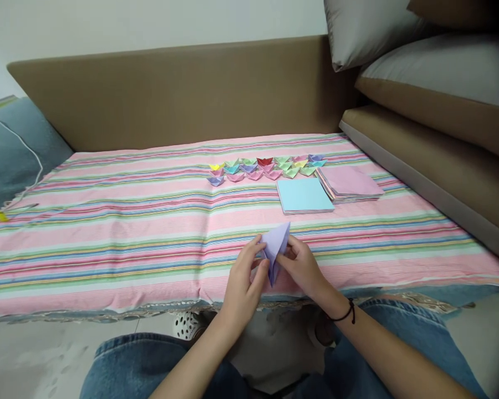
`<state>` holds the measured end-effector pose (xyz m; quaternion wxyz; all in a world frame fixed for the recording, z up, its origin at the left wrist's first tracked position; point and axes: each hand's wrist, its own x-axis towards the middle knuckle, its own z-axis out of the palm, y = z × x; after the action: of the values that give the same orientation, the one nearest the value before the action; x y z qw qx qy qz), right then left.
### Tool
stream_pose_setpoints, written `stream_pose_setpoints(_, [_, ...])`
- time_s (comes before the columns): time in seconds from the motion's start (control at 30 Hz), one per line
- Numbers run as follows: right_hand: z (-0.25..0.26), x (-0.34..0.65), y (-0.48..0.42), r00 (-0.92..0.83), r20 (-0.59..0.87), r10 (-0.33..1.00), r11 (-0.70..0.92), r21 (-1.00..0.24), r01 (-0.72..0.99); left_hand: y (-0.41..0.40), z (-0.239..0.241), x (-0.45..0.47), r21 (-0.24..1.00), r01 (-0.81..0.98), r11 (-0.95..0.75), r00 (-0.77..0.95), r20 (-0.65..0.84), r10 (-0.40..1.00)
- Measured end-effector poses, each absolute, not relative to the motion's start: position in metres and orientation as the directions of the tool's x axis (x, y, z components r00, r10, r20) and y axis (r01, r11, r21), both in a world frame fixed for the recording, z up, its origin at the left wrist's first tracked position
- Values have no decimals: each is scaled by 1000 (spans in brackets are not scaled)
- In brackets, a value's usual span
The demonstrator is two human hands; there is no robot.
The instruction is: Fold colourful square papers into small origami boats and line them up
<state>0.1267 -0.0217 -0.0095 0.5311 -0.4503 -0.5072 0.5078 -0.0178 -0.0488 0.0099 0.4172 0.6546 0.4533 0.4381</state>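
Soft even indoor light, faint shadows, wide-angle bending and darkening at corners

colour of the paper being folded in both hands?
Pale lilac: the folded paper sits between the left hand and right hand, in the head view.

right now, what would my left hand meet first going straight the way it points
The lilac folded paper, which your left hand touches; beyond it, probably the light blue paper stack, though depth is unclear.
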Motion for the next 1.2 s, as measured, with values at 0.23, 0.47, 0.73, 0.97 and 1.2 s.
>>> stream_pose_setpoints(0.23, [-5,132,-20,-30,-57,998,-62,-965,-254,-38,5,-24,964,92,-249,128,236,963])
stream_pose_setpoints(0.47, [-7,134,-23,-133,-92,987,-126,-955,-270,-32,5,-32,990,22,-139,133,134,982])
stream_pose_setpoints(0.73, [10,140,-28,-343,-160,925,-246,-943,-223,-30,9,-34,970,5,-242,112,240,964])
stream_pose_setpoints(0.97, [9,140,-26,-343,-89,935,-244,-863,-442,-27,5,-30,987,-158,-7,-39,1,999])
stream_pose_setpoints(1.2, [3,138,-25,-144,-41,989,-75,-969,-235,-32,2,-23,959,-256,123,30,-119,992])
